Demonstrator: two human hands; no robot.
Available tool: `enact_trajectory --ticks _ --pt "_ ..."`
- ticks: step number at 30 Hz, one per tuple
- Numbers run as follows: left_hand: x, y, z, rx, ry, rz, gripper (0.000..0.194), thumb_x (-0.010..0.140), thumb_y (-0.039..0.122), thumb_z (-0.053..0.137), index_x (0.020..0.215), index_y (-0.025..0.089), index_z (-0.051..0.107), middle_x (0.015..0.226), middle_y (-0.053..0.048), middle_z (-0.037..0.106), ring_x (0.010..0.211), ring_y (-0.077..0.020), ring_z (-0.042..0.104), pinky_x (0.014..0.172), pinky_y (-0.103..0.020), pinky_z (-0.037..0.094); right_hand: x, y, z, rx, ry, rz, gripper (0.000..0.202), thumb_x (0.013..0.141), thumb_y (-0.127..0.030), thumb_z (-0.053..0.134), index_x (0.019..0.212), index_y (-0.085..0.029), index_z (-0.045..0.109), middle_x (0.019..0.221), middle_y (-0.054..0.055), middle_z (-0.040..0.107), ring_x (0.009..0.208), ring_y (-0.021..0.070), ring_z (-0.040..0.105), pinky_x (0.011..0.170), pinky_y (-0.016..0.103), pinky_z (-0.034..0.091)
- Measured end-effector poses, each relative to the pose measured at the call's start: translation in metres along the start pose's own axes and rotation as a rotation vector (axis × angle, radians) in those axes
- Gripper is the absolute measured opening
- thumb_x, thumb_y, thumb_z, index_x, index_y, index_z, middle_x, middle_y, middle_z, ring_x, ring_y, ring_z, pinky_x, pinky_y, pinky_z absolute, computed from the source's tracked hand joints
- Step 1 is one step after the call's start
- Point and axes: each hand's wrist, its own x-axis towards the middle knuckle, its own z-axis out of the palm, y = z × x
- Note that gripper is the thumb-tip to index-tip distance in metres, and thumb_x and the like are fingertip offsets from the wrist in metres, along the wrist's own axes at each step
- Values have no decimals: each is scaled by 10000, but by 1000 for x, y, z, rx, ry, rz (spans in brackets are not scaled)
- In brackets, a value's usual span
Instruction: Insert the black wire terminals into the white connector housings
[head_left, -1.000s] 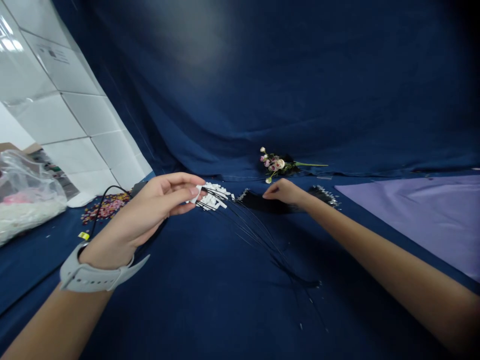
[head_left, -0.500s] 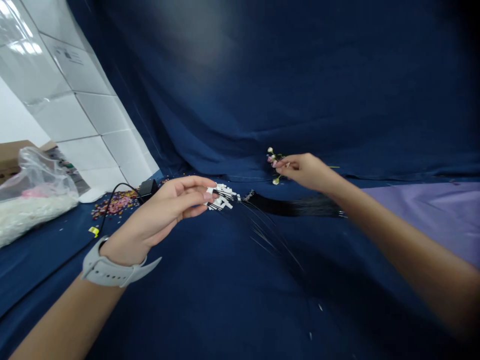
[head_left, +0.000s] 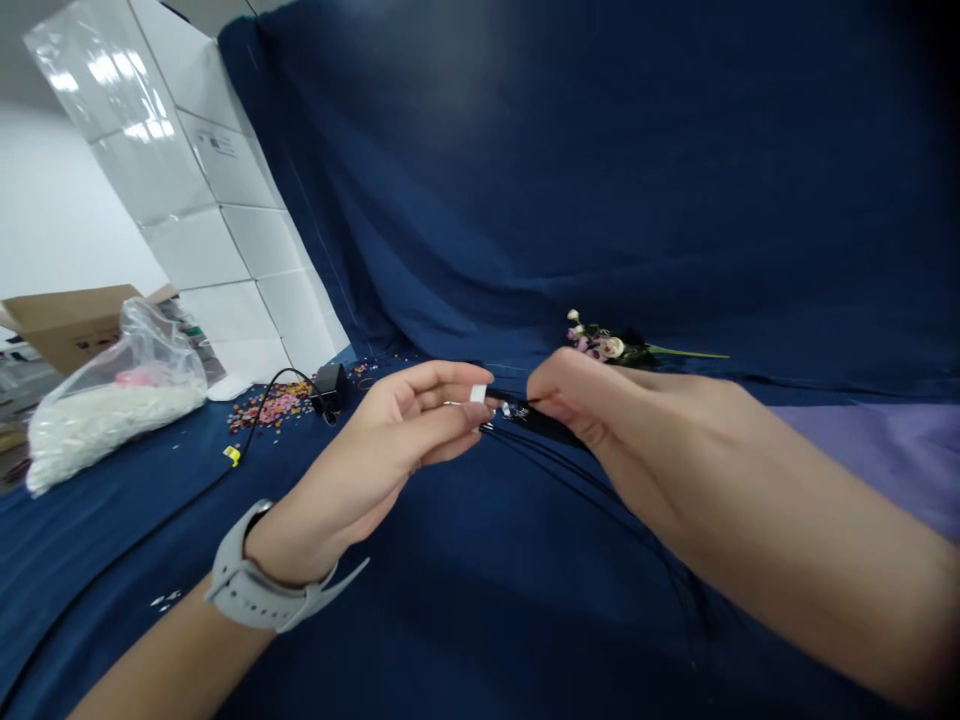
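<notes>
My left hand (head_left: 397, 430), wearing a grey watch strap, pinches a small white connector (head_left: 478, 394) upright between thumb and fingers. Thin black wires (head_left: 559, 470) trail from below its fingertips to the lower right. Close by, the closed fingers of my right hand (head_left: 645, 430) grip a thin black wire (head_left: 510, 395) at the connector. Shiny metal wire ends (head_left: 516, 410) lie between the hands. My right hand covers most of the black wire bundle behind it, and the left hand hides the white connector pile.
Artificial flowers (head_left: 604, 347) lie at the back. On the left are colourful small beads (head_left: 274, 408), a black adapter (head_left: 330, 387) with its cable, and a clear bag (head_left: 112, 420) of white pieces. White boxes (head_left: 232, 250) stand behind; purple cloth (head_left: 877, 450) lies right.
My right hand has let go of the flowers and come down left to the wires near my left hand. In the picture, the left hand sits farther right as the view has shifted.
</notes>
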Motion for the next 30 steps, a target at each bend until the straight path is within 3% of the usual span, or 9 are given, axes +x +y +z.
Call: enact_trajectory --ticks 3,7,12,16,30 --pt "-9 4 4 -12 16 17 183 723 210 782 893 242 723 846 36 670 795 -57 625 698 -112 513 0 -6 -2 -35 40 -75 217 911 -153 410 820 -172 606 701 12 565 561 124 510 491 267 361" --pt "-17 7 8 -44 19 36 169 736 176 767 890 224 717 851 24 666 774 -52 614 689 -110 513 3 -12 -5 36 161 -44 214 876 -164 512 709 -165 645 655 0 564 553 92 526 499 229 394" --pt "-21 8 11 -72 26 62 163 746 165 758 892 220 711 835 25 666 762 -48 614 671 -99 514 3 -14 -3 34 208 -47 155 883 -175 513 819 -202 651 751 -17 662 624 83 611 497 191 405" --pt "-23 8 12 -84 37 83 149 741 178 763 874 231 721 811 31 664 768 -53 619 697 -106 524 1 -14 -2 62 228 -9 48 858 -202 561 855 -241 590 651 -81 618 487 46 537 458 169 384" --pt "-25 4 14 10 82 177 148 741 169 750 875 229 727 768 17 666 756 -91 622 679 -135 522 1 -11 2 86 227 23 109 847 -186 566 756 -244 578 548 -91 552 378 39 430 392 189 346"
